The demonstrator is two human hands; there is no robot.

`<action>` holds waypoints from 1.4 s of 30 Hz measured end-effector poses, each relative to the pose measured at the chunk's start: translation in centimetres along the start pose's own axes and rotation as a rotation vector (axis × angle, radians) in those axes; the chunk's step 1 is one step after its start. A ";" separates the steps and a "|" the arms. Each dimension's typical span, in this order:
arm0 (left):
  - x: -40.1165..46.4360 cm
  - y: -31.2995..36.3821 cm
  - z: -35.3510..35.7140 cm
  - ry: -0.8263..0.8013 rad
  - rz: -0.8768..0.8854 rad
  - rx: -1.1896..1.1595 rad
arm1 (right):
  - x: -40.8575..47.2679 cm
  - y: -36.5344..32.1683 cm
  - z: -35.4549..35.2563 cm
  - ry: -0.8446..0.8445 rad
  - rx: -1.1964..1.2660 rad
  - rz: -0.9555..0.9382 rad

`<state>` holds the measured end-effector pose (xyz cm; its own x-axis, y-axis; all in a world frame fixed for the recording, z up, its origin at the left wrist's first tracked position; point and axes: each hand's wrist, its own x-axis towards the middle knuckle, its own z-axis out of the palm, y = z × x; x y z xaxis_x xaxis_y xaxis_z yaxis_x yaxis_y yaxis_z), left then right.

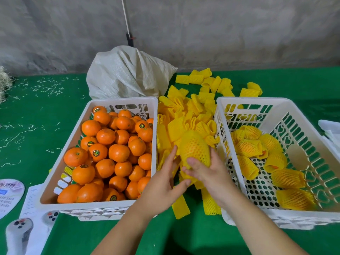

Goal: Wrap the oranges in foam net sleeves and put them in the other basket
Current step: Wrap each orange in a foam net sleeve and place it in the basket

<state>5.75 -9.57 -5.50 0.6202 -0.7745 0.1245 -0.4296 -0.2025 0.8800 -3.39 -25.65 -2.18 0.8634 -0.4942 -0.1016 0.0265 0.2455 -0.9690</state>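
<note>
Grey wall point(220, 34) behind green tabletop point(36, 111).

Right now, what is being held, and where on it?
A sleeved orange, gripped at its near end by the right hand; the left hand touches its near left side, fingers straight.

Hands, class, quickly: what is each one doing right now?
Left hand: open, fingers straight, holding nothing.
Right hand: holding the sleeved orange.

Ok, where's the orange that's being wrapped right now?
In the head view, the sleeved orange sits centre frame, held by the right hand above the loose sleeve pile, between both baskets.
</note>
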 end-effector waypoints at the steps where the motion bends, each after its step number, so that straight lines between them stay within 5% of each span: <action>1: -0.2 -0.2 -0.7 0.022 0.023 -0.019 | 0.3 -0.4 -1.3 0.044 0.045 0.011; 5: 0.6 -3.5 -5.8 0.394 -0.051 0.322 | 1.6 -1.4 -6.9 0.337 0.251 -0.036; 8: 1.3 -6.8 -9.4 0.246 -0.391 0.934 | 2.3 -0.9 -9.1 0.552 0.181 -0.094; 10: 1.2 -8.0 -10.3 0.101 -0.525 1.106 | 2.2 -0.3 -9.1 0.557 -0.020 -0.101; 15: 0.7 -8.5 -11.7 0.168 -0.509 1.210 | 2.0 0.6 -6.9 0.227 -0.928 -0.244; 17: 0.8 -8.1 -12.5 0.164 -0.514 1.150 | 2.6 1.0 -6.1 0.049 -1.275 -0.209; 19: 0.6 -7.7 -13.3 0.174 -0.484 1.060 | 3.9 0.9 -5.0 -0.068 -1.305 -0.062; 25: -0.2 -4.2 -10.9 0.507 -0.322 0.238 | 9.1 0.3 -1.8 -0.093 -0.614 0.302; 28: 0.0 -1.0 -7.2 0.500 -0.263 -0.179 | 11.4 0.7 -0.8 -0.073 -0.339 0.397; 32: 0.5 0.9 -3.1 0.400 -0.290 -0.550 | 11.8 2.3 -0.4 -0.001 -0.244 0.336; 38: 1.2 1.1 -1.9 0.387 -0.303 -0.637 | 7.0 3.5 -0.3 0.337 -0.073 0.037; 42: 2.5 1.7 -1.1 0.272 -0.328 -0.745 | 3.7 3.4 1.1 0.177 0.085 0.035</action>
<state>7.28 -11.23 -3.16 0.8143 -0.5559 -0.1671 0.2832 0.1292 0.9503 0.47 -25.74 -5.64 0.7625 -0.6215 -0.1798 0.0474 0.3308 -0.9425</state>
